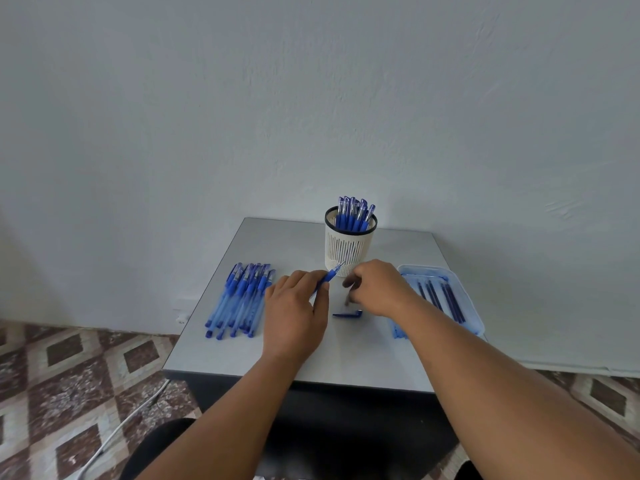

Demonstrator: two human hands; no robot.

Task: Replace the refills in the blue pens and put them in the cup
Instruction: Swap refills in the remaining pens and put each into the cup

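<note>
My left hand (294, 306) grips an uncapped blue pen (330, 273), tip pointing up and right toward the cup. My right hand (375, 285) hovers just right of it, fingers curled down and blurred; a thin dark piece shows below the fingers, and I cannot tell if they hold it. A blue pen cap (347, 314) lies on the table between the hands. A white slotted cup (349, 242) at the back holds several capped blue pens. Several more blue pens (239, 299) lie in a row on the left. A clear tray (464, 299) on the right holds several dark refills (446, 299).
The small grey table (242, 355) stands against a pale wall, its front edge near my knees. Patterned floor tiles lie on both sides, and a white cable (121, 424) runs across the floor at the left.
</note>
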